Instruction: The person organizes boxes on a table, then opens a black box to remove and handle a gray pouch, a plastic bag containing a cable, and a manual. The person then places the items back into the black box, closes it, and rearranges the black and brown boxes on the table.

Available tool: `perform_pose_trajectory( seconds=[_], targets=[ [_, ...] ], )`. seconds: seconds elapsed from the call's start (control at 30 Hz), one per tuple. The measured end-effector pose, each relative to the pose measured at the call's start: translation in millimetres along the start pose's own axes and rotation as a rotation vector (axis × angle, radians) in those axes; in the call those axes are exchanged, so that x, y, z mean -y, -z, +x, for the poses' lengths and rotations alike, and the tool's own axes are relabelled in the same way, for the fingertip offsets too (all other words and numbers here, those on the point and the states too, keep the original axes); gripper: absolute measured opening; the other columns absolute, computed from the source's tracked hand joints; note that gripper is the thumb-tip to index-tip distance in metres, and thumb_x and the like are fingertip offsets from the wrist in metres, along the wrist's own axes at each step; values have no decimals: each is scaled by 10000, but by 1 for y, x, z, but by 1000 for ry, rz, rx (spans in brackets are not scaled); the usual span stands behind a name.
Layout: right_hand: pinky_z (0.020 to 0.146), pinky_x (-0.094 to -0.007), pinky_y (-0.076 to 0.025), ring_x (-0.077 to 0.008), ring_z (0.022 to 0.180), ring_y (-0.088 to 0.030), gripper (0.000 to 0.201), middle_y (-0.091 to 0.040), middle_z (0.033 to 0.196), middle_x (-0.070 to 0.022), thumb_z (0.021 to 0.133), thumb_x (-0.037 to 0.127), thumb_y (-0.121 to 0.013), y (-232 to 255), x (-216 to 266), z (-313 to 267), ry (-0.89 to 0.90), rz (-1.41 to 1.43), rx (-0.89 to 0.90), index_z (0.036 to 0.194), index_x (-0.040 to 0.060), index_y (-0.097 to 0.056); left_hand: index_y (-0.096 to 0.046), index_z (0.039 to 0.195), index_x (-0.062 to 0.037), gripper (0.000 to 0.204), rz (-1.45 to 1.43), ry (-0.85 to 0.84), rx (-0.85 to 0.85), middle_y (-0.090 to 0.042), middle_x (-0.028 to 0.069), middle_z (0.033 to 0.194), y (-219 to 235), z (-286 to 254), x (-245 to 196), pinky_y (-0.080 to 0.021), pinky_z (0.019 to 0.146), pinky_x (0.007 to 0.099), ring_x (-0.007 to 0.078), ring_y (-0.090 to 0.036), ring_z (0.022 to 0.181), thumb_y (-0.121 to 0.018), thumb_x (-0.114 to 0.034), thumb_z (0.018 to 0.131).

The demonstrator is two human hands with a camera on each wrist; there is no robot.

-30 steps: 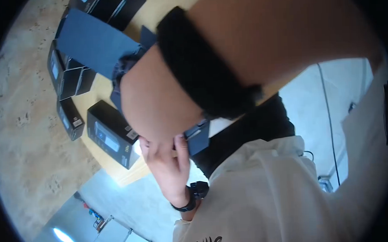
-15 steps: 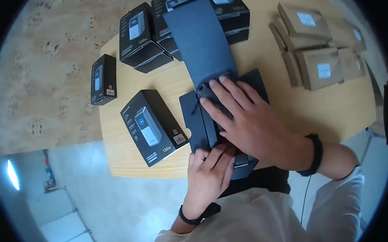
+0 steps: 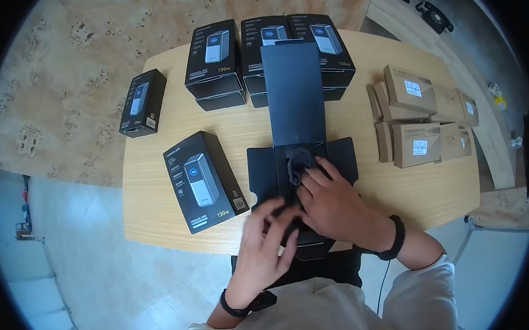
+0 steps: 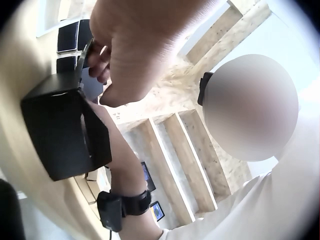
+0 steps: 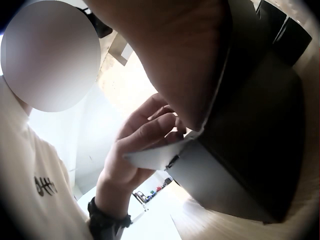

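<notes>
at the far left of the counter (image 3: 142,197) a narrow black box (image 3: 142,103) stands near the edge. to its right, nearer the person, a larger black box (image 3: 209,173) lies at a slant, its printed face up and marked 130w. behind it and the open box, more black boxes (image 3: 215,52) are stacked along the back of the counter.

the left hand (image 3: 259,256) is over the near left part of the open box, blurred; its grip is open, fingers apart and loosely bent.

the open black box (image 3: 297,96) is in front of the person, its long lid raised at the back and side flaps spread out left and right. a dark looped cord (image 3: 301,157) lies at its inner back, just beside the fingertips of the right hand.

the right hand (image 3: 340,212) reaches into the open box from the right, palm down, fingers bent; i cannot tell whether its grip is closed on anything.

at the right of the counter, brown cartons (image 3: 412,93) with white labels are grouped in two rows.
</notes>
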State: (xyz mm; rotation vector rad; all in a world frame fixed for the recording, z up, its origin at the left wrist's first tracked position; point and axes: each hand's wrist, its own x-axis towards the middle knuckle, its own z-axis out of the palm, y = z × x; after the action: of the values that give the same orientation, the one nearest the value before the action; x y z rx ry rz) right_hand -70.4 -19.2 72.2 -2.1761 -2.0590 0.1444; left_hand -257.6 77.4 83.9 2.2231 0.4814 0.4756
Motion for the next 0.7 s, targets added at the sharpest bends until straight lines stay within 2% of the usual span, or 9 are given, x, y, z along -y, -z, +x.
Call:
perform_pose_trajectory(
  seconds=[0.1,0.13,0.2,0.27,0.3,0.37,0.5,0.57,0.7],
  targets=[
    [1237,-561,-320,-359,1331,-572,415,-698,1216,-195,929,330,-724,7,-3,0,13,68,-1,1123,-37,-726,-607,1431,-41,579,237,-7,-2,-510,173,1505,3,16,0,-426,1119,475,405,-519,1322,-779,-104,882],
    [1228,-557,-342,-367,1330,-571,391,-696,1211,-202,929,296,-731,8,-5,-3,35,105,-81,1131,-39,-715,-588,1449,-23,609,353,-93,88,-492,165,1541,2,16,6,-402,1127,490,398,-501,1349,-780,-151,886],
    [1220,-553,-365,-376,1328,-571,370,-694,1206,-209,929,261,-739,9,-8,-11,59,146,-150,1139,-41,-703,-596,1443,-29,602,360,-120,93,-496,163,1534,-2,12,7,-400,1125,485,392,-496,1355,-779,-170,887],
    [1179,-522,-431,-386,1349,-556,365,-675,1237,-228,929,161,-732,17,-8,-17,-55,416,-293,1213,-56,-659,-619,1414,-32,578,356,-139,120,-517,159,1505,-6,9,5,-397,1118,482,377,-481,1370,-784,-190,883],
    [1179,-522,-431,-386,1349,-556,365,-675,1237,-228,929,161,-732,21,-4,-16,-54,418,-291,1213,-56,-659,-619,1414,-32,578,355,-136,120,-517,159,1505,-8,9,2,-397,1118,482,377,-481,1370,-784,-190,883],
    [1138,-491,-480,-387,1366,-546,420,-648,1304,-240,904,82,-730,28,6,-11,-308,405,-426,1280,-72,-623,-637,1381,-26,544,302,-101,133,-547,149,1471,-13,10,-3,-391,1122,492,364,-495,1357,-782,-192,884],
    [1147,-502,-462,-369,1383,-541,516,-626,1369,-242,917,110,-702,18,2,-9,-245,323,-355,1380,-73,-565,-650,1345,-20,506,322,-164,143,-585,139,1440,-22,16,-4,-369,1144,496,340,-502,1365,-777,-203,891],
    [1174,-504,-430,-360,1390,-542,520,-633,1378,-235,927,141,-662,12,-3,-12,-75,83,-253,1393,-67,-565,-657,1319,-18,479,395,-192,166,-620,135,1414,-24,16,-4,-338,1179,490,307,-499,1396,-772,-214,897],
    [1202,-513,-387,-344,1387,-549,511,-642,1375,-225,933,163,-630,7,-2,-14,-15,85,-166,1390,-60,-579,-660,1302,-13,468,422,-191,172,-635,136,1407,-27,14,-1,-308,1206,494,283,-483,1431,-770,-227,900]
  ],
)
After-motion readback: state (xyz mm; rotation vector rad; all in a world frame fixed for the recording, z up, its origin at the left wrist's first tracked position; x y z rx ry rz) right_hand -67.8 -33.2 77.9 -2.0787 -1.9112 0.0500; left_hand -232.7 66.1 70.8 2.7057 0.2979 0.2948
